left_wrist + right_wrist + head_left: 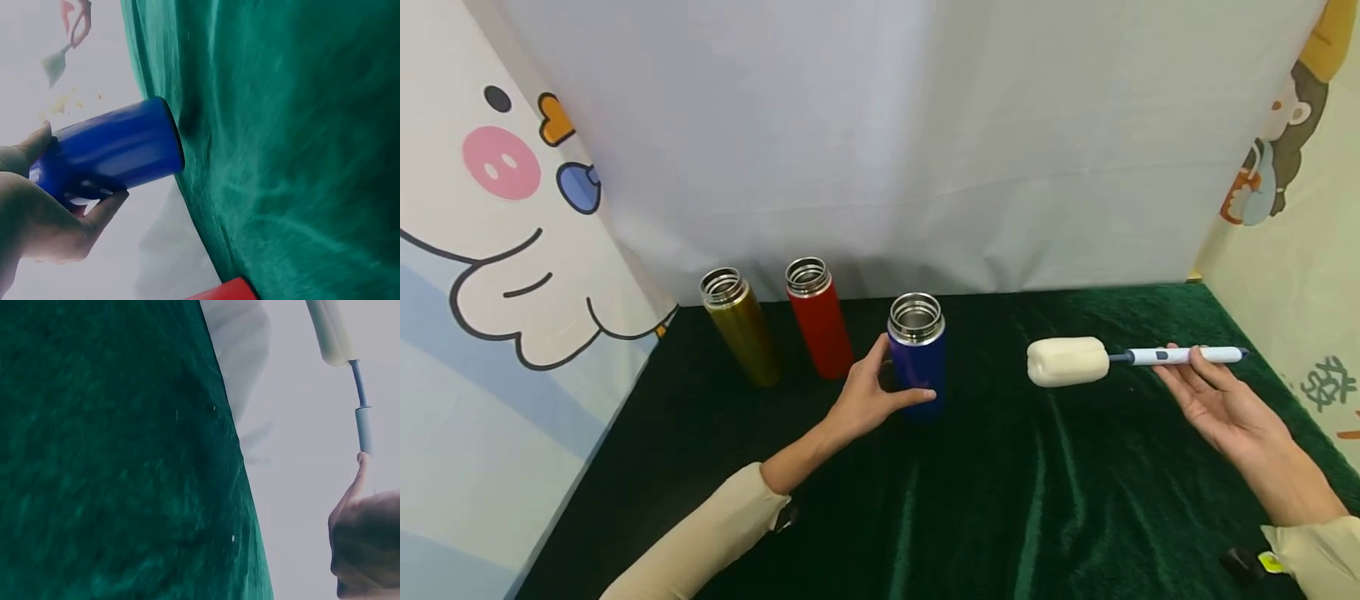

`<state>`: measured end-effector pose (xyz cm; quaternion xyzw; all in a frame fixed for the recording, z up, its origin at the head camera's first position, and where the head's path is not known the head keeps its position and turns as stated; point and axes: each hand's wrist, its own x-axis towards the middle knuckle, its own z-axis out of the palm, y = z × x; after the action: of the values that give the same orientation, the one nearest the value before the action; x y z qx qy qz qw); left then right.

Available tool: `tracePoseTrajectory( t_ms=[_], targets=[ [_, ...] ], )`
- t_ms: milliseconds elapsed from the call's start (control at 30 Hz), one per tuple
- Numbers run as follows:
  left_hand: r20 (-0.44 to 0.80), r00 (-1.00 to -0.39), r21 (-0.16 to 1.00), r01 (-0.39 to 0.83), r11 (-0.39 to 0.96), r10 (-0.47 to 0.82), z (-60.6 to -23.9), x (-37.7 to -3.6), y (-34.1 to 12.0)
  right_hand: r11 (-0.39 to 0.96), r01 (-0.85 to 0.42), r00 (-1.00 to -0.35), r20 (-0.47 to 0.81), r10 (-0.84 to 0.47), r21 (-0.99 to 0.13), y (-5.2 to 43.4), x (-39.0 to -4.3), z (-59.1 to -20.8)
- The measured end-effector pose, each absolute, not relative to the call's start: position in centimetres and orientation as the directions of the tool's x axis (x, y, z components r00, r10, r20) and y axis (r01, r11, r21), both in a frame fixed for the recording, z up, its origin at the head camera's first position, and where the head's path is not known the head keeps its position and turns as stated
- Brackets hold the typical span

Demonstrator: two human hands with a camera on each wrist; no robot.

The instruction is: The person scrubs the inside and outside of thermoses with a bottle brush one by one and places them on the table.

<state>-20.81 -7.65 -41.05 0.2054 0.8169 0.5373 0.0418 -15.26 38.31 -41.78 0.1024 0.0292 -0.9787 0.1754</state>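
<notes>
My left hand (868,393) grips the side of a blue bottle (919,367), thumb across its front and fingers behind. The bottle stands upright without a lid, its steel mouth facing up. In the left wrist view, the blue bottle (119,150) shows its base close to the green cloth. My right hand (1236,408) pinches the white handle of a bottle brush (1067,362), which lies level in the air with its cream sponge head pointing left toward the bottle. The right wrist view shows the brush's sponge head (331,331) and the thumb along the handle.
A red bottle (822,329) and a gold bottle (743,329), both lidless, stand left of the blue one. Green velvety cloth (985,500) covers the table. A pale curtain (880,150) hangs behind, with printed panels at both sides.
</notes>
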Motion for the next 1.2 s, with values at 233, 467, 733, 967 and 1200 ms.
tracePoseTrajectory(
  t_ms=[233, 467, 733, 967, 1200],
  targets=[
    [0.128, -0.911, 0.914, 0.262, 0.311, 0.392, -41.7, -18.2, -8.7, -0.922, 0.374, -0.926, -0.095, -0.365, -0.102, 35.4, -16.7, -39.5],
    [0.148, -0.893, 0.895, 0.304, 0.327, 0.424, -42.0, -18.1, -8.8, -0.916, 0.314, -0.937, 0.072, -0.341, -0.248, 30.7, -18.4, -35.0],
    [0.114, -0.869, 0.895, 0.301, 0.331, 0.482, -42.0, -18.4, -9.1, -0.805, -0.04, -0.963, 0.238, -0.128, -0.592, 24.5, -18.9, -29.9],
    [0.084, -0.861, 0.905, 0.276, 0.323, 0.502, -42.2, -18.8, -9.2, -0.518, -0.464, -0.826, 0.562, -0.04, -0.719, 19.8, -18.9, -26.0],
    [0.073, -0.865, 0.907, 0.265, 0.329, 0.496, -42.1, -18.5, -9.0, -0.171, -0.738, -0.605, 0.752, -0.264, -0.653, 15.6, -19.7, -23.3]
  ],
)
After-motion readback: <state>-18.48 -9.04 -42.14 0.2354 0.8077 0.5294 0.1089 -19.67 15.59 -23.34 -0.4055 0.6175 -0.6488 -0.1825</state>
